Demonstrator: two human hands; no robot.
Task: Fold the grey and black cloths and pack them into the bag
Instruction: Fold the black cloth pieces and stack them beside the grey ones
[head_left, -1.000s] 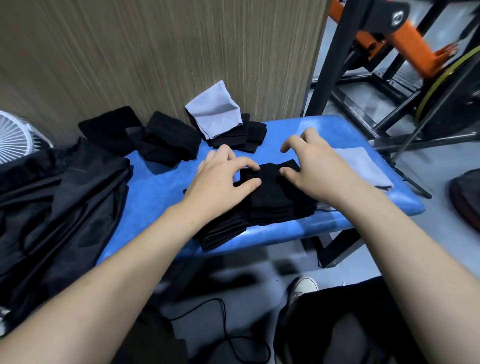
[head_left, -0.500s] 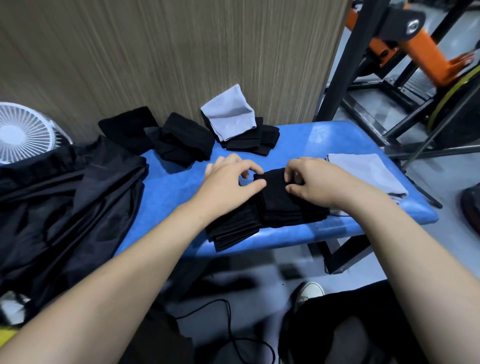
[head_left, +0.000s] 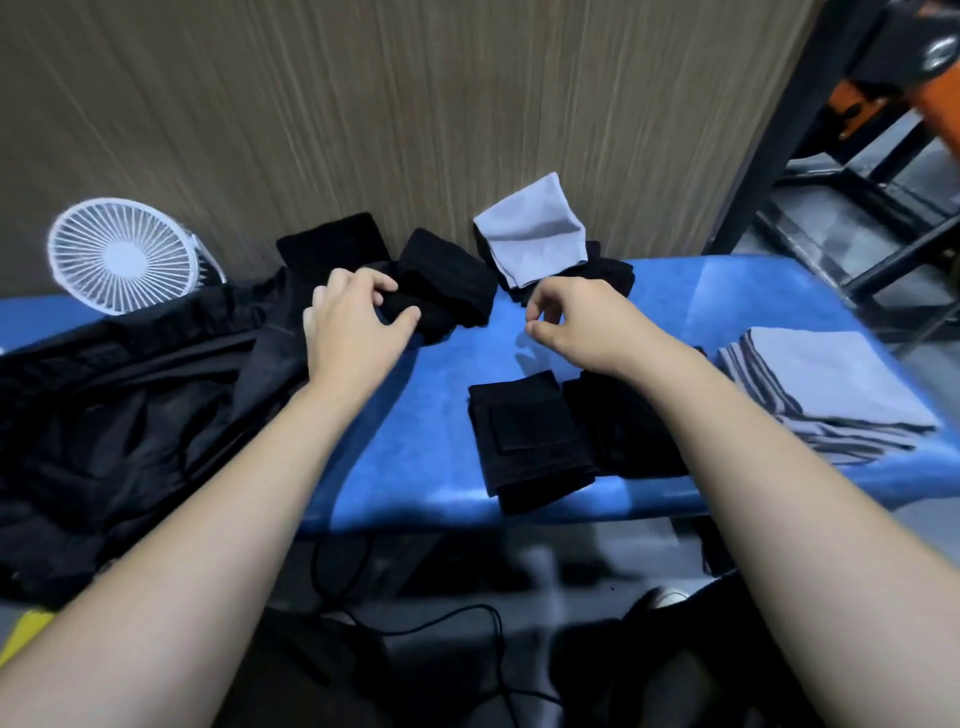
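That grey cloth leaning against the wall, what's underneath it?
The grey cloth rests on a pile of black cloths, whose edges show below and to its right. How many are stacked there is hidden by it.

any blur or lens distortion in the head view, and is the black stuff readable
Head view: wide-angle bending bows the blue bench and stretches both forearms; the orange frame at top right and the floor are motion-smeared; the unfolded black cloths under the left hand merge into dark shapes, while the folded grey stack shows crisp edges.

A white fan (head_left: 122, 255) stands by the wood-grain wall (head_left: 363, 104); black cable (head_left: 415, 623) lies on the floor
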